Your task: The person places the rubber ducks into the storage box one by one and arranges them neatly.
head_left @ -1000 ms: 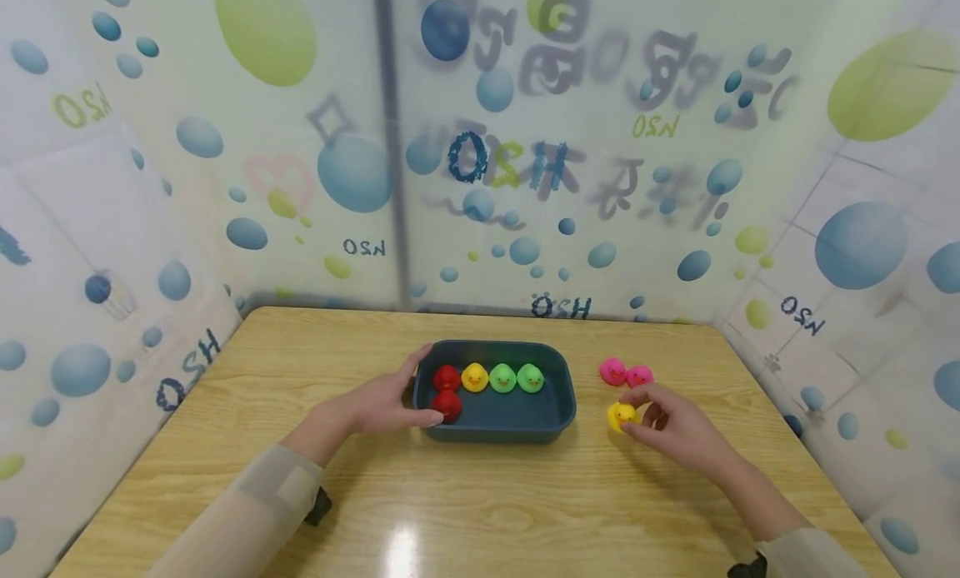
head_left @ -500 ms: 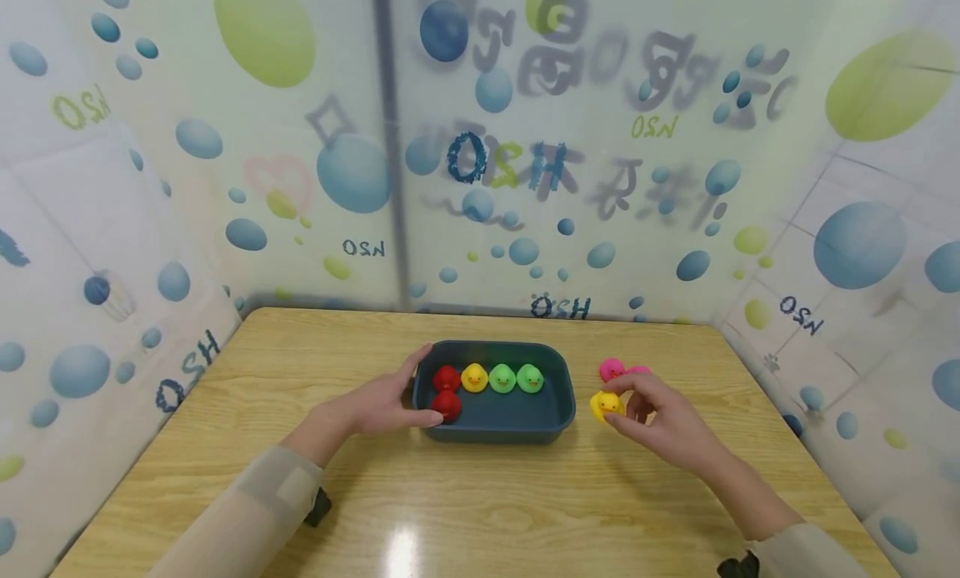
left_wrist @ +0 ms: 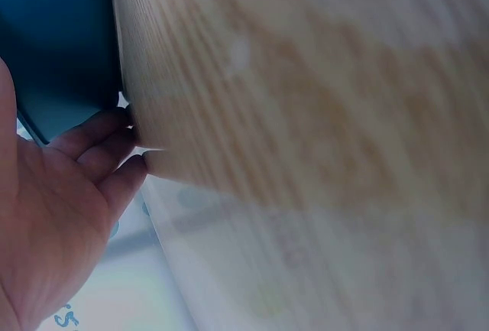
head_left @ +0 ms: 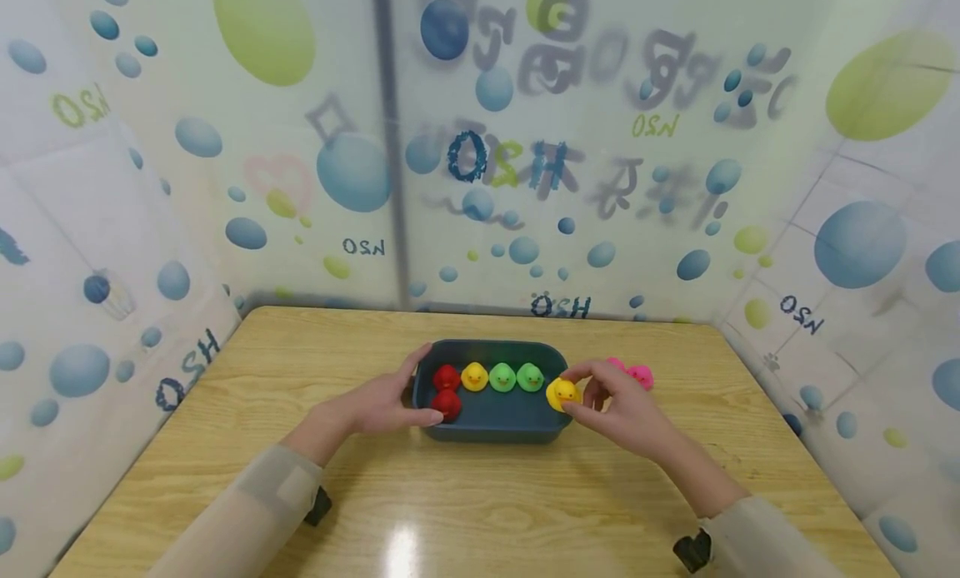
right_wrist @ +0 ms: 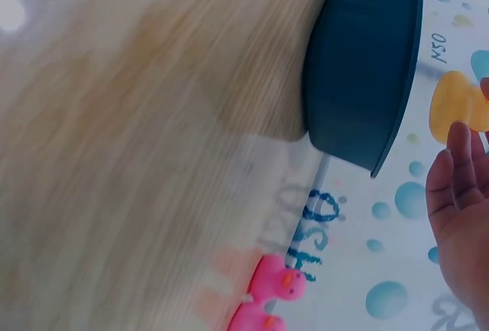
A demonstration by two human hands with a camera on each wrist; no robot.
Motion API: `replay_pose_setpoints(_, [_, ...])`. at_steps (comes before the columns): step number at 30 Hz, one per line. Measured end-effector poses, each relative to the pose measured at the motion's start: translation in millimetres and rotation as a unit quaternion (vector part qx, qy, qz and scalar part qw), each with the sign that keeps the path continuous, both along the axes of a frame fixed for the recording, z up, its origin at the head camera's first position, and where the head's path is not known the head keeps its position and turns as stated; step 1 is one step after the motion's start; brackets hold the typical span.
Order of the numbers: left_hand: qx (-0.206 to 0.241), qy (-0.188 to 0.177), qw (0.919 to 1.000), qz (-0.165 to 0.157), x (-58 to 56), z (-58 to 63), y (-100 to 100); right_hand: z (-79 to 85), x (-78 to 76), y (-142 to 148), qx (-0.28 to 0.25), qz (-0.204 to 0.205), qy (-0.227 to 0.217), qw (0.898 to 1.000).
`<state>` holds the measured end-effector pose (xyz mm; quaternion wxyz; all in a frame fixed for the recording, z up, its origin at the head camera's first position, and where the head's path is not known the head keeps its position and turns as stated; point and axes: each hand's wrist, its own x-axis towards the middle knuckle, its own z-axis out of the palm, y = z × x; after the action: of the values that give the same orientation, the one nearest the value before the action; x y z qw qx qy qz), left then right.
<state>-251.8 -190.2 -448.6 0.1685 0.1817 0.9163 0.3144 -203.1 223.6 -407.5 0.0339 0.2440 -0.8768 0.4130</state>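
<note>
In the head view, a dark blue rectangular tub stands on the wooden table. My left hand holds its left end, with the thumb over the near rim and the fingers against the outer wall. My right hand pinches a yellow rubber duck between thumb and fingertips, over the tub's right rim; the right wrist view shows this duck above rim height. Inside, a yellow duck and two green ducks line the back, right of two red ducks.
Two pink rubber ducks lie on the table right of the tub, partly behind my right hand in the head view. The wooden table meets patterned curtain-like walls at its back and sides.
My right hand has carried the yellow duck leftward from the table near the pink ducks to the tub's right rim. The left hand and the tub have stayed in place.
</note>
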Motion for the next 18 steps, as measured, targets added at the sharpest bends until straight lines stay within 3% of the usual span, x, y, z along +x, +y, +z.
replay_pose_setpoints(18, [0.004,-0.002,1.0,-0.003,-0.8,0.6,0.1,-18.0,-25.7,-55.5,-0.01,0.058,-0.027,0.998])
